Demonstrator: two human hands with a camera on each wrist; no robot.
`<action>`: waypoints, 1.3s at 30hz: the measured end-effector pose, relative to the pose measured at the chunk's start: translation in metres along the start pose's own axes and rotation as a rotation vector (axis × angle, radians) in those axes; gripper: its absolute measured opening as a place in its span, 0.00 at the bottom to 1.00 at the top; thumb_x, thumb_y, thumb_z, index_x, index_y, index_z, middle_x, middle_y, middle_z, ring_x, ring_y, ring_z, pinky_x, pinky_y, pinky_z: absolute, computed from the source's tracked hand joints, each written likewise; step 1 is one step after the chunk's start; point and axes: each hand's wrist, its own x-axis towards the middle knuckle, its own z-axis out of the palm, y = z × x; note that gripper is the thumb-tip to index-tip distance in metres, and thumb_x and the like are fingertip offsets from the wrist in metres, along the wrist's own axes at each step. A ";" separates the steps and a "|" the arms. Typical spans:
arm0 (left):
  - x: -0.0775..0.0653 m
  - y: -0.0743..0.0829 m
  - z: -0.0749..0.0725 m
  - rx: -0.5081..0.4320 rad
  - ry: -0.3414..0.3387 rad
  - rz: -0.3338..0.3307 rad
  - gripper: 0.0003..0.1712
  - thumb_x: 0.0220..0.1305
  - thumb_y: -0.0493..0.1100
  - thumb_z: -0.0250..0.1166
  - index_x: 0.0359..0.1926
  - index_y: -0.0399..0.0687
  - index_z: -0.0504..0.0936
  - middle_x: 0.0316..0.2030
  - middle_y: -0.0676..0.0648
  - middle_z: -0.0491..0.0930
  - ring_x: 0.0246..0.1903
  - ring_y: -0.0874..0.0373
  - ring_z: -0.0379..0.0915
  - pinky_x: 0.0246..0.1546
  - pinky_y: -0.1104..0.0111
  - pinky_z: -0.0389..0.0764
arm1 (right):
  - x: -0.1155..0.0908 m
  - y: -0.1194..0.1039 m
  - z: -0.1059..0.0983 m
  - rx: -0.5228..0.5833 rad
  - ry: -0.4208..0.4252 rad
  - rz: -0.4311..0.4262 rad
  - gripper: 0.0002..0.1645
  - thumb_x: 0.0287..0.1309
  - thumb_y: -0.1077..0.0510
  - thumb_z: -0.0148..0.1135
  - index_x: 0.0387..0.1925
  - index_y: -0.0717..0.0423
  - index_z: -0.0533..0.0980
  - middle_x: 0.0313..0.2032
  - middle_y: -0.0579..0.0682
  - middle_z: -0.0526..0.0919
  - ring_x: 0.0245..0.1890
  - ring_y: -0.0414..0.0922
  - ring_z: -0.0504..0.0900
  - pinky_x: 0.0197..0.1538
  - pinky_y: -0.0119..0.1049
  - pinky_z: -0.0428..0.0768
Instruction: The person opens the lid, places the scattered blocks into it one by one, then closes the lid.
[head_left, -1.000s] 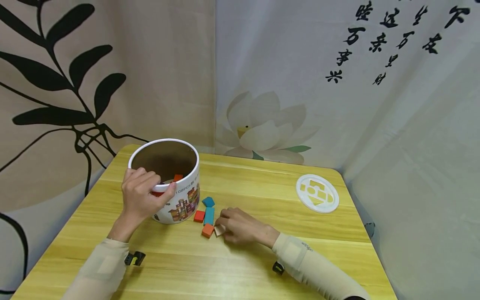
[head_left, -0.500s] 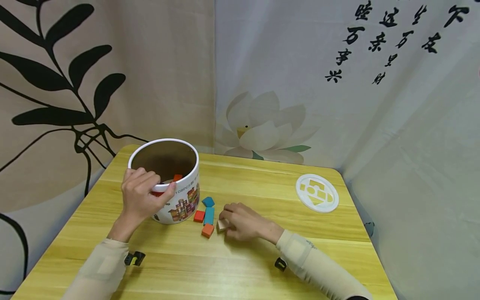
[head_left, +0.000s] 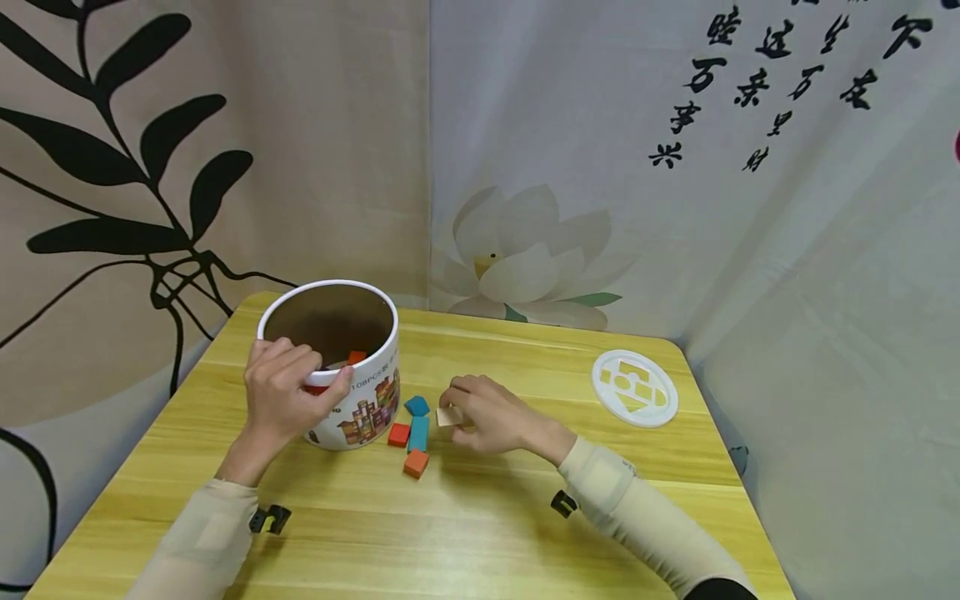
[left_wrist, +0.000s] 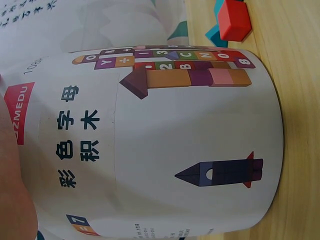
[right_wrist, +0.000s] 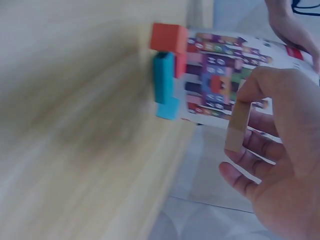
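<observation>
A round white tub (head_left: pixel 360 408) with printed pictures of blocks stands at the left of the table. My left hand (head_left: pixel 285 387) grips its near rim, fingers inside and thumb outside. Red pieces (head_left: pixel 356 357) show within. My right hand (head_left: pixel 491 414) pinches a plain wooden block (right_wrist: pixel 237 125) between thumb and fingers, held above the table in the right wrist view. Beside the tub lie a blue pentagonal block (head_left: pixel 417 406), a blue oblong block (head_left: pixel 418 433), a red block (head_left: pixel 399 434) and an orange block (head_left: pixel 416 463), close together.
A white disc (head_left: pixel 634 387) with shaped cut-outs lies at the right rear of the wooden table (head_left: pixel 360 533). Behind the table hangs a printed cloth (head_left: pixel 540 125), close to its back edge.
My right hand has lifted the wooden block off the table beside the orange block and moved it up and away from me. The left hand keeps its grip on the tub.
</observation>
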 end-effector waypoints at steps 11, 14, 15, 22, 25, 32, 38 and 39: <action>-0.003 -0.003 0.000 0.006 -0.019 -0.010 0.29 0.53 0.59 0.62 0.08 0.50 0.60 0.07 0.52 0.60 0.14 0.53 0.54 0.25 0.52 0.58 | 0.021 0.005 -0.044 -0.029 0.129 -0.037 0.21 0.53 0.50 0.65 0.49 0.52 0.81 0.41 0.42 0.79 0.35 0.36 0.72 0.40 0.32 0.76; -0.004 -0.004 0.000 0.006 -0.023 -0.010 0.30 0.54 0.59 0.62 0.08 0.50 0.61 0.07 0.53 0.60 0.14 0.53 0.54 0.25 0.52 0.58 | 0.028 0.005 -0.053 -0.039 0.150 -0.042 0.22 0.53 0.51 0.65 0.49 0.53 0.81 0.41 0.43 0.79 0.35 0.37 0.72 0.40 0.33 0.75; -0.004 -0.004 -0.001 0.004 -0.024 -0.011 0.30 0.54 0.59 0.62 0.08 0.50 0.61 0.07 0.52 0.60 0.14 0.53 0.54 0.25 0.52 0.58 | 0.030 0.004 -0.056 -0.037 0.158 -0.045 0.22 0.53 0.51 0.66 0.50 0.54 0.81 0.41 0.44 0.79 0.35 0.38 0.72 0.40 0.33 0.75; -0.001 -0.002 -0.001 0.001 -0.014 -0.002 0.29 0.53 0.58 0.62 0.08 0.48 0.61 0.07 0.52 0.60 0.14 0.53 0.55 0.24 0.53 0.57 | 0.044 0.003 -0.071 -0.047 0.200 -0.060 0.22 0.52 0.52 0.65 0.49 0.56 0.81 0.41 0.46 0.80 0.36 0.39 0.72 0.40 0.34 0.76; 0.000 -0.001 -0.002 -0.003 -0.011 -0.002 0.29 0.52 0.57 0.63 0.08 0.48 0.61 0.07 0.52 0.60 0.14 0.53 0.54 0.24 0.53 0.57 | 0.050 0.003 -0.077 -0.059 0.208 -0.067 0.22 0.52 0.52 0.65 0.49 0.56 0.81 0.42 0.47 0.80 0.38 0.41 0.72 0.43 0.36 0.76; -0.002 -0.002 -0.001 0.005 -0.021 -0.006 0.29 0.52 0.57 0.63 0.08 0.48 0.61 0.07 0.51 0.61 0.14 0.52 0.55 0.25 0.52 0.58 | 0.066 0.002 -0.091 -0.076 0.257 -0.104 0.22 0.52 0.52 0.64 0.48 0.57 0.81 0.40 0.48 0.80 0.37 0.43 0.73 0.44 0.39 0.75; -0.003 -0.003 -0.001 0.007 -0.017 -0.004 0.29 0.52 0.57 0.63 0.08 0.49 0.61 0.07 0.51 0.60 0.13 0.53 0.54 0.24 0.52 0.57 | 0.082 -0.001 -0.106 -0.093 0.282 -0.110 0.22 0.52 0.51 0.65 0.48 0.58 0.82 0.41 0.48 0.79 0.38 0.42 0.72 0.45 0.40 0.75; -0.004 -0.003 0.000 0.006 -0.014 -0.005 0.29 0.52 0.57 0.63 0.08 0.49 0.60 0.07 0.51 0.60 0.13 0.53 0.54 0.24 0.52 0.57 | 0.085 -0.002 -0.108 -0.094 0.285 -0.110 0.22 0.52 0.51 0.65 0.48 0.57 0.82 0.40 0.48 0.79 0.37 0.42 0.72 0.45 0.40 0.75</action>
